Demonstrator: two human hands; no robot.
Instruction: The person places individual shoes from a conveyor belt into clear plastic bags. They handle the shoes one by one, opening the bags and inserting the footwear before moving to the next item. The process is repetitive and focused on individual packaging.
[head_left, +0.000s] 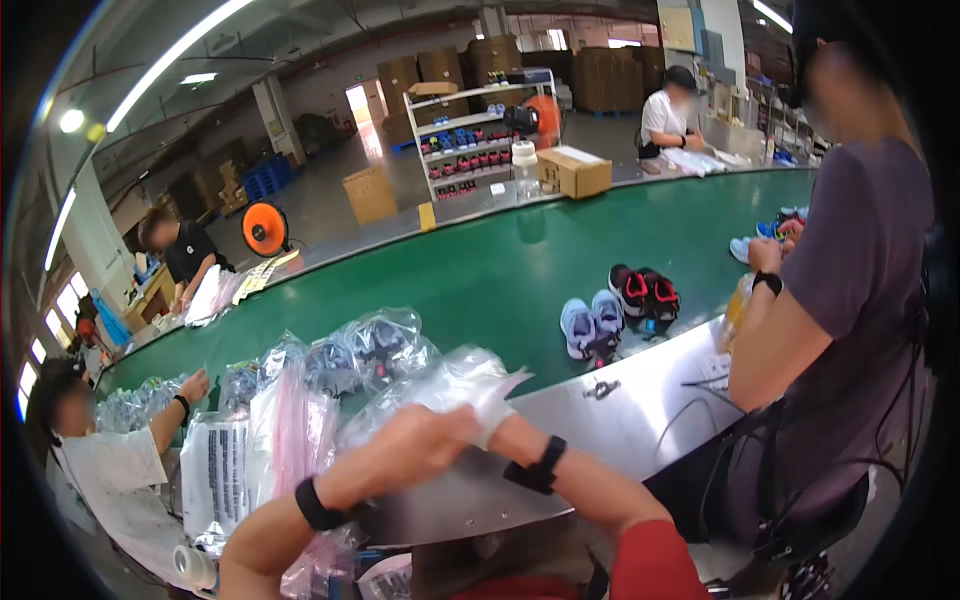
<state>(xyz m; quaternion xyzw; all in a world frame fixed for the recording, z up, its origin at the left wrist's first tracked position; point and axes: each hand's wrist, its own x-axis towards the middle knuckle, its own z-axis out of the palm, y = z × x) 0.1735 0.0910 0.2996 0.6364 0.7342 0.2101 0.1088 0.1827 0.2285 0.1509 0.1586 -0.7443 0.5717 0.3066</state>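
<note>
My left hand (432, 440) is closed on a clear plastic bag (465, 380), holding it over the metal table edge. My right hand (508, 434) is beside it at the bag's mouth. Its fingers are hidden by the film and blurred, so their grip does not show. What the bag holds, if anything, cannot be made out. Just left of my hands, bagged shoes (375, 345) rest on the green conveyor belt (480, 260). Further right on the belt sit a pair of light blue shoes (592, 325) and a pair of black and red shoes (645, 292).
Stacks of flat plastic bags (215, 470) and pinkish bags (292, 430) hang at the near left edge. Co-workers stand close on both sides, one in a dark shirt (860, 230). A cardboard box (575, 172) and an orange fan (265, 230) are across the belt.
</note>
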